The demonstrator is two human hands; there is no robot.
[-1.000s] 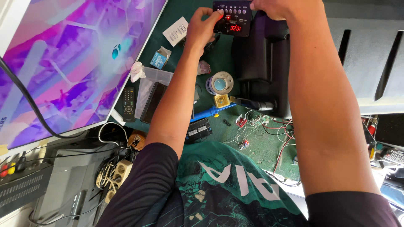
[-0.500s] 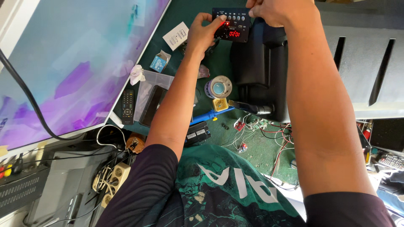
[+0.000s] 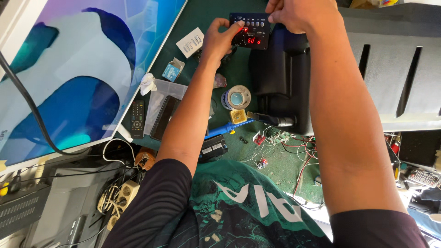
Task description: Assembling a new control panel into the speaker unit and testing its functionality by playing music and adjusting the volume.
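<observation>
two hands are working over the green mat (image 3: pixel 216 59), which serves as the landmark. lying along the mat's left edge, a large flat screen (image 3: pixel 78 73) is glowing blue and pale. covering the mat's right side, a black speaker housing (image 3: pixel 280 87) is lying with a grey slotted panel (image 3: pixel 395 69) beyond it. at the mat's far end, a small black control panel (image 3: pixel 250 36) with a red lit display is being held up between both hands, just above the housing's top edge. the left hand (image 3: pixel 218 41) is gripping the panel's left end, fingers curled behind it and the thumb pressing on its face near the buttons. the right hand (image 3: pixel 294 14) is pinching the panel's upper right corner, fingers bunched together. near the mat's middle, a roll of tape (image 3: pixel 236 97) is sitting beside a blue-handled tool (image 3: pixel 225 129); toward the mat's near edge, loose wires and small circuit boards (image 3: pixel 271 142) are spreading out. the step in hand is probably testing the lit panel; the next move likely calls for keeping the panel steady while one thumb presses a button.
</observation>
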